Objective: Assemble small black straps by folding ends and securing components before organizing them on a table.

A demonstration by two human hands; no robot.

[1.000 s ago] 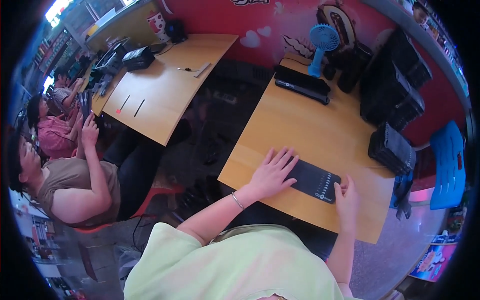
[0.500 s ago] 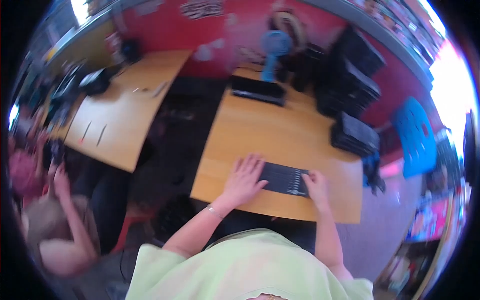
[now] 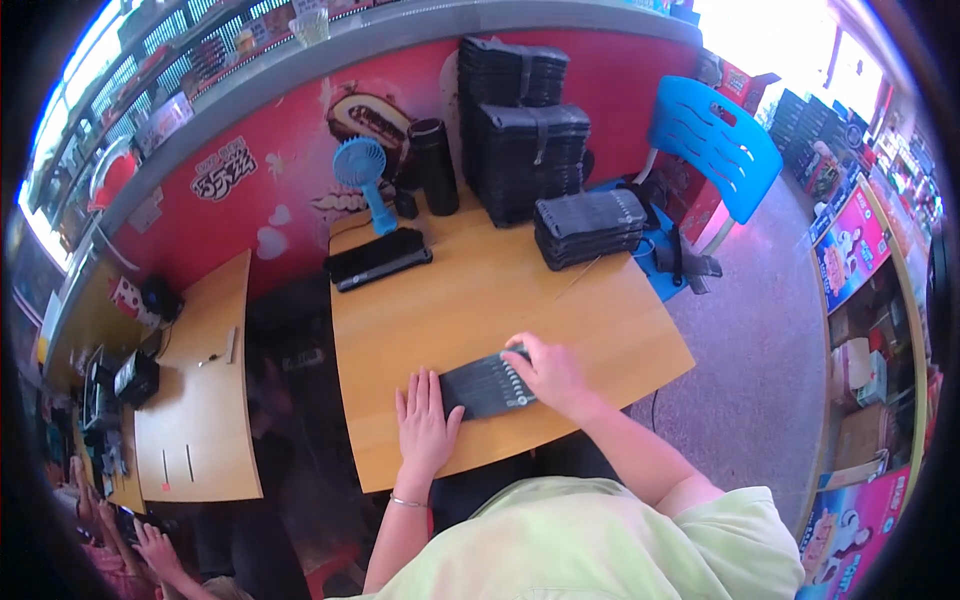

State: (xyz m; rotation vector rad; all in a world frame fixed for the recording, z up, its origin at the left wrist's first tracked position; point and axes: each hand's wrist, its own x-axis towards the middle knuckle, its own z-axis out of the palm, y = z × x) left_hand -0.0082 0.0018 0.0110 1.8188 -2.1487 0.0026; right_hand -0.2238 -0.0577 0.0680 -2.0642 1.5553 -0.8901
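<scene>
A thin, flat, dark packet (image 3: 472, 388) with a row of pale marks near its right end lies on the wooden table between my hands. My left hand (image 3: 427, 425) rests flat at its left end, fingers stretched out and the thumb along the near edge. At the packet's far right corner, my right hand (image 3: 545, 372) is bent, with the thumb and fingertips gripping the edge. Beyond the hands lies a longer black packet or bundle (image 3: 380, 262), near the table's far left corner.
Tall stacks of black packets (image 3: 530, 150) stand at the back, with a smaller bundle (image 3: 590, 228) in front. A blue fan (image 3: 362, 170) and black tumbler (image 3: 434, 165) are beside them. A blue chair (image 3: 715, 150) stands right. Another person's hand (image 3: 160, 552) shows lower left, near a second table (image 3: 200, 420).
The view has swung to the right, so the table appears turned and further left. Both hands remain at the packet, the left flat and the right at its marked end.
</scene>
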